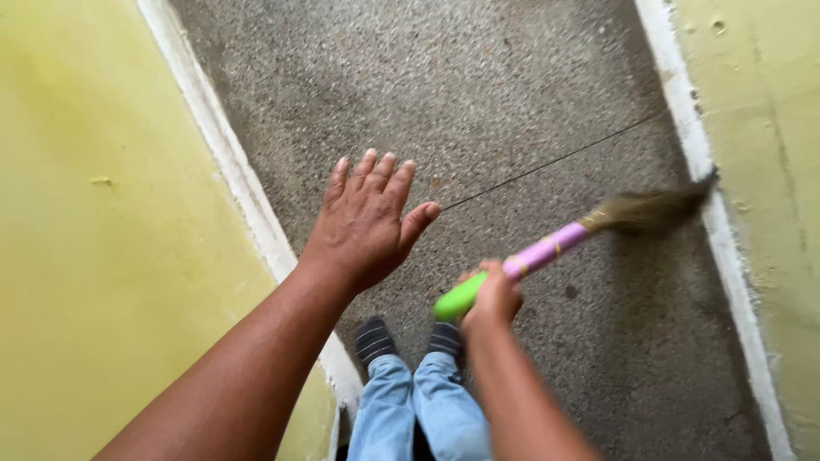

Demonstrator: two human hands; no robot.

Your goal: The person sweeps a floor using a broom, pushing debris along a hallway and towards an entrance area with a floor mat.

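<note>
The right hand grips the broom; the left hand hovers spread wide, holding nothing. Bristles brushing the wall's base could snag, and the socked feet might slip on the floor.

Green-and-pink broom handle, tan bristles, speckled grey floor, yellow walls, dark striped socks

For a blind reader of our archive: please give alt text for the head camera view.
A person's right hand grips a grass broom by its green and purple handle, bristles against the right wall's white skirting. The left hand hovers open over the speckled floor, above socked feet.
</note>
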